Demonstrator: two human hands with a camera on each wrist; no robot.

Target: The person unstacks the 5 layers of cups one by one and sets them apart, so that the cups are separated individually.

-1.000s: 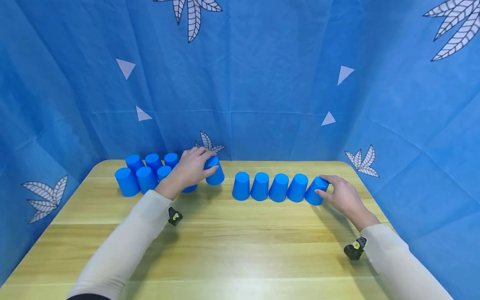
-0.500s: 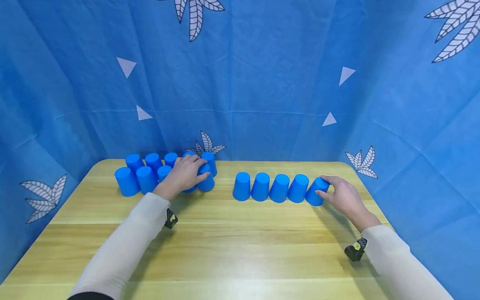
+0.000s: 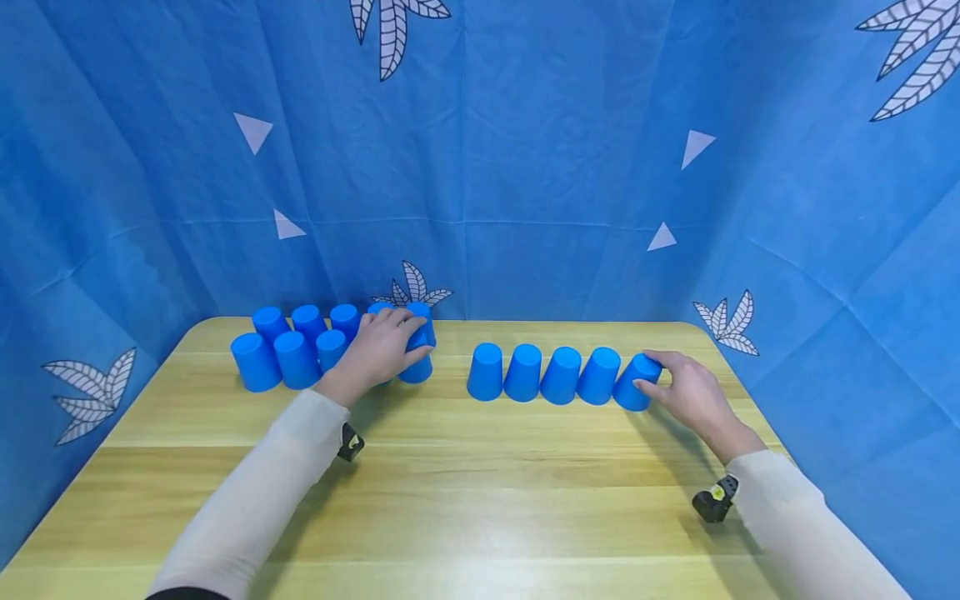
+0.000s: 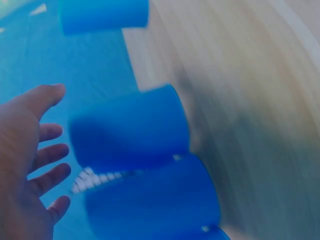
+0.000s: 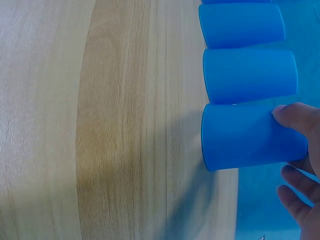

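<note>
My left hand (image 3: 377, 343) is over the right end of a left-hand group of upside-down blue cups. Its fingers are loosely spread; the left wrist view shows the hand (image 4: 35, 155) apart from the nearest cup (image 4: 130, 131). That front-row end cup (image 3: 417, 368) stands beside another that the hand partly hides. On the right, my right hand (image 3: 693, 397) grips the last blue cup (image 3: 633, 385) of a single row. The right wrist view has the thumb pressed on this cup's side (image 5: 245, 137), with fingers partly hidden behind it.
Several other upside-down cups (image 3: 559, 377) continue the right row; a gap separates it from the two-row left group (image 3: 296, 362). The wooden table (image 3: 480, 483) runs back to a blue patterned cloth (image 3: 465, 167), which also hangs at both sides.
My left hand has brought a cup leftward and down to the end of the front row and let it go, then shifted slightly right. The right hand still grips its cup in place.
</note>
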